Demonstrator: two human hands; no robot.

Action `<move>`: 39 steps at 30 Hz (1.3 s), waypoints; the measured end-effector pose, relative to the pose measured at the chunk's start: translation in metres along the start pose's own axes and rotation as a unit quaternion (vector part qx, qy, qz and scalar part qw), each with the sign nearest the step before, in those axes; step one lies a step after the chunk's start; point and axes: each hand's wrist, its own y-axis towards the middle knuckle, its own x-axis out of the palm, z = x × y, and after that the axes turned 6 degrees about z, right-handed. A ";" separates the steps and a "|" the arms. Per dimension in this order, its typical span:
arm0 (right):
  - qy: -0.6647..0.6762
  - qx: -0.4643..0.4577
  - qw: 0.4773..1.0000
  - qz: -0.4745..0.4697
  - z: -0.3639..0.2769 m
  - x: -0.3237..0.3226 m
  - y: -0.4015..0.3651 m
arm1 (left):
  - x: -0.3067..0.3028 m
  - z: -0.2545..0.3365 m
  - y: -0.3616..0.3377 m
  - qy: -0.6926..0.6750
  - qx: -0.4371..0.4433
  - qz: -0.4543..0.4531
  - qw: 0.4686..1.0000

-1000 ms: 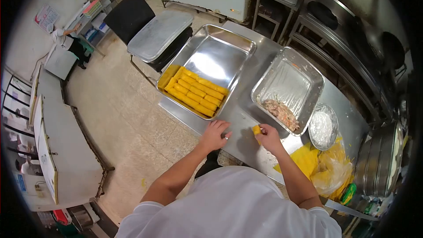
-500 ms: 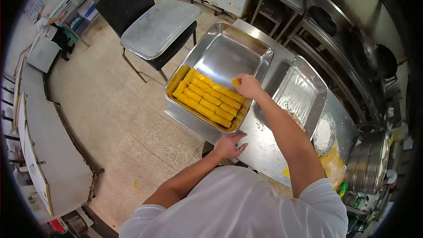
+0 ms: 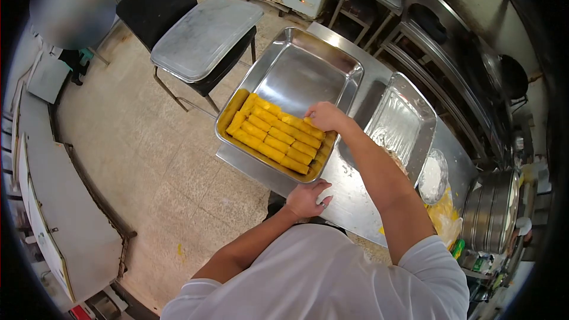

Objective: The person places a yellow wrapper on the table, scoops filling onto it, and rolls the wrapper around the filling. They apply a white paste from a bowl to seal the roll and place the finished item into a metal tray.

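Yellow spring rolls (image 3: 269, 136) lie side by side in rows, filling the near part of a deep steel tray (image 3: 290, 31). My right hand (image 3: 327, 117) reaches in from the right, fingers pinched on one more yellow spring roll (image 3: 307, 121) at the far row; its grip hides most of that roll. Outside the tray's near corner, my left hand (image 3: 305, 200) rests by the table edge with thumb and fingers apart, holding nothing. The tray's far half shows bare metal.
Right of the tray, a second tray (image 3: 409, 104) lined with clear film holds some filling at its near end. Beyond it are a bowl of white stuff (image 3: 434, 178), a yellow-stained plastic bag (image 3: 444, 216) and round steel steamers (image 3: 489, 210). A chair (image 3: 204, 38) bearing a lid stands left.
My right hand has lowered the spring roll toward the far row and shifted slightly left. My left hand stays by the tray's corner. The whole view has shifted slightly.
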 end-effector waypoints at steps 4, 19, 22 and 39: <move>-0.009 0.027 0.997 0.073 0.001 -0.006 -0.012 | -0.002 0.004 0.001 0.006 -0.006 0.004 1.000; 0.319 0.205 0.875 0.300 0.068 0.086 -0.392 | 0.053 0.038 0.011 0.029 0.094 0.003 0.995; 0.195 0.306 0.853 0.374 0.094 0.128 -0.471 | 0.100 0.078 0.013 -0.017 0.085 -0.050 0.995; 0.048 0.406 0.782 0.471 0.246 0.173 -0.572 | 0.292 0.181 0.035 0.124 0.038 -0.268 0.955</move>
